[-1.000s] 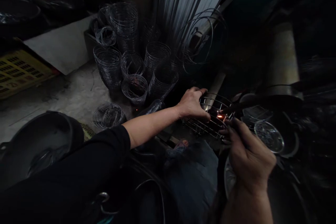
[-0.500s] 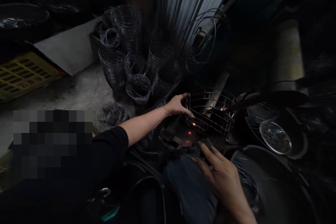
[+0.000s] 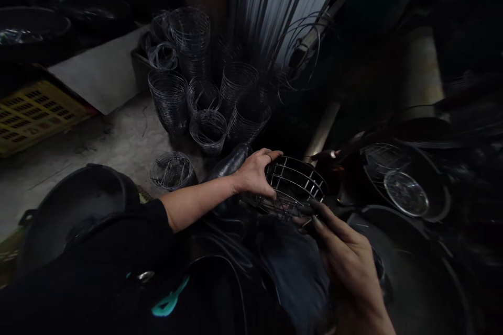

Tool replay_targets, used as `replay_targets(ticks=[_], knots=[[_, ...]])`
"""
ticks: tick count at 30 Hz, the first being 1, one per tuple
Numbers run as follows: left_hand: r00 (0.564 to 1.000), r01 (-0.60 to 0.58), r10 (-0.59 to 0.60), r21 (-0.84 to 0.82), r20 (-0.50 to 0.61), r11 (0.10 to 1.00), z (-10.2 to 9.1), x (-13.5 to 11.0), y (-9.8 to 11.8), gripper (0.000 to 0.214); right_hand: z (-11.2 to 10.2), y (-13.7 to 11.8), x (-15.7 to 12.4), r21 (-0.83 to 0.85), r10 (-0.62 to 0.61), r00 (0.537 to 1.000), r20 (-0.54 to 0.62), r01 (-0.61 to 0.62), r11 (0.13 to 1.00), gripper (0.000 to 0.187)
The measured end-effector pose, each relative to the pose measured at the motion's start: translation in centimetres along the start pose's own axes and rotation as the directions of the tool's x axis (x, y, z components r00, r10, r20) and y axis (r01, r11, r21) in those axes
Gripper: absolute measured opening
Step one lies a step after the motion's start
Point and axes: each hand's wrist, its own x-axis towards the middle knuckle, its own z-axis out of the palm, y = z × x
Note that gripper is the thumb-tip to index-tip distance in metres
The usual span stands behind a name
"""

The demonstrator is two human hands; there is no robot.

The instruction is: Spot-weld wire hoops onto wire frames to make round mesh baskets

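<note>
A round metal wire basket (image 3: 299, 174) sits low in front of me, tilted, with upright bars joining its hoops. My left hand (image 3: 254, 174) grips its left side, thumb and fingers hooked around the wires. At the near right side of the basket is my right hand (image 3: 348, 251), its fingers drawn together in a pinch. A thin bright line shows by those fingertips, too small and dark to name. Just beyond the basket, the tip of a dark metal arm (image 3: 334, 154) has a faint reddish glow.
Several stacks of wire baskets (image 3: 168, 99) stand on the floor ahead left, with a single low wire basket (image 3: 172, 171) nearer. A yellow crate (image 3: 39, 115) lies far left. Large dark tubs (image 3: 412, 272) stand at right, and a pale post (image 3: 324, 128) rises behind the basket.
My left hand has drawn the basket towards me, away from the metal arm. My right hand has risen slightly to the basket, its fingers closing. The orange sparks are gone.
</note>
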Motion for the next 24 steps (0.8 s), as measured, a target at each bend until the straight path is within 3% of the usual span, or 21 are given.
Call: replay_targets(ticks=[4,6,10,12,14,15,19,21,24], knots=[[1.0,-0.015,0.014,0.042,0.013,0.999,0.4,0.1,0.5,0.108,-0.4,-1.1,-0.6,-0.193,-0.085,0.996,0.001,0.084,0.978,0.049],[0.999,-0.023,0.021,0.077,0.032,0.997,0.6,0.1,0.9,0.109,-0.3,-2.1,-0.6,-0.298,-0.16,0.985,0.064,0.171,0.939,0.053],[0.996,-0.078,0.071,0.118,0.061,0.99,1.3,0.1,1.5,0.108,0.1,-3.6,0.8,-0.353,-0.215,0.935,0.283,0.31,0.883,0.027],[0.992,-0.116,0.108,0.134,0.063,0.984,1.6,0.1,1.7,0.105,0.2,-3.8,1.9,-0.407,-0.232,0.925,0.302,0.345,0.846,0.027],[0.989,-0.141,0.134,0.155,0.057,0.978,2.0,0.2,1.9,0.102,0.2,-3.5,2.8,-0.532,-0.298,0.913,0.279,0.405,0.743,0.029],[0.989,-0.145,0.139,0.166,0.05,0.975,2.1,0.2,2.0,0.102,0.2,-3.3,3.1,-0.621,-0.341,0.899,0.275,0.437,0.651,0.03],[0.991,-0.131,0.132,0.181,0.007,0.975,2.2,0.7,2.4,0.099,0.3,-2.5,3.2,-0.845,-0.458,0.808,0.372,0.499,0.193,0.032],[0.992,-0.119,0.124,0.179,-0.016,0.977,2.1,1.0,2.5,0.096,0.3,-2.3,3.2,-0.839,-0.505,0.759,0.411,0.532,0.115,0.031],[0.993,-0.113,0.117,0.18,-0.014,0.977,1.9,1.5,2.8,0.096,0.0,-2.0,3.5,-0.796,-0.616,0.681,0.395,0.589,0.141,0.028]])
